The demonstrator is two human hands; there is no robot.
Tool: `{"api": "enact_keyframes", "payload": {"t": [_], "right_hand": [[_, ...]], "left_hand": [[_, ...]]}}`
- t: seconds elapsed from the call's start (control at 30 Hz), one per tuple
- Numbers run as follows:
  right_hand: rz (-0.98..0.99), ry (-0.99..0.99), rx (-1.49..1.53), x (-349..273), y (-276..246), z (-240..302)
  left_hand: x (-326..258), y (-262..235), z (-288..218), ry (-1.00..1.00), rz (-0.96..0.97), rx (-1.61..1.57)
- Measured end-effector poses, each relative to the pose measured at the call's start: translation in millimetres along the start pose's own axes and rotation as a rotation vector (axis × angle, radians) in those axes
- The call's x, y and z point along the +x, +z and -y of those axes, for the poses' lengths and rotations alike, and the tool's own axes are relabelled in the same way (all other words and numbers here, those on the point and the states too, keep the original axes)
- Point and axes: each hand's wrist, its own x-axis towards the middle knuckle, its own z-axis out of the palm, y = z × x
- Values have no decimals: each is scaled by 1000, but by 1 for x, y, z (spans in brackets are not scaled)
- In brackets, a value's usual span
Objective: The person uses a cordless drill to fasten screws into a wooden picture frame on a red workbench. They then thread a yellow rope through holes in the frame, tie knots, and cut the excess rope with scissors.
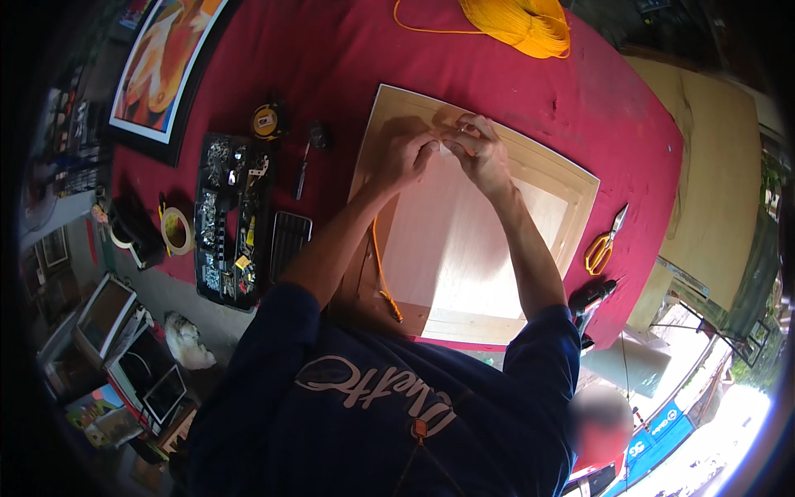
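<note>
A picture frame [542, 172] lies back side up on the red-covered table, with a pale backing panel [447, 240] and a brown border. Over its far part, my left hand [406, 159] and my right hand [482, 156] nearly touch. Fingers of both hands are pinched together around something small that I cannot make out. An orange cord [378, 261] runs down the frame's left side and ends in a knotted tip by my body. Part of the panel is hidden beneath my forearms.
Left of the frame are a screwdriver [303, 166], a tape measure [266, 122], a hardware organizer [222, 224] and a tape roll [176, 231]. Yellow-handled scissors [600, 251] and a drill [593, 296] lie right. An orange cord bundle [526, 25] and a framed picture [166, 66] lie farther off.
</note>
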Motion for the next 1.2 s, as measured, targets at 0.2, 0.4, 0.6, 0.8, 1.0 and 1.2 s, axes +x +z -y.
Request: {"api": "enact_keyframes", "payload": {"t": [0.2,0.4,0.6,0.8,1.0,1.2], "right_hand": [[185,-366,-211,13,-12,-2],[219,-525,-364,11,4,-12],[126,-598,-305,8,19,-30],[171,-636,-298,18,9,-23],[165,-577,-293,28,4,-14],[428,-64,111,28,-12,-5]], "left_hand": [[2,4,5,169,-92,-53],[-4,-5,1,-57,0,-108],[7,21,31,92,-117,28],[2,19,22,78,-163,46],[1,23,23,149,-350,28],[-4,23,3,-27,-332,-35]]}}
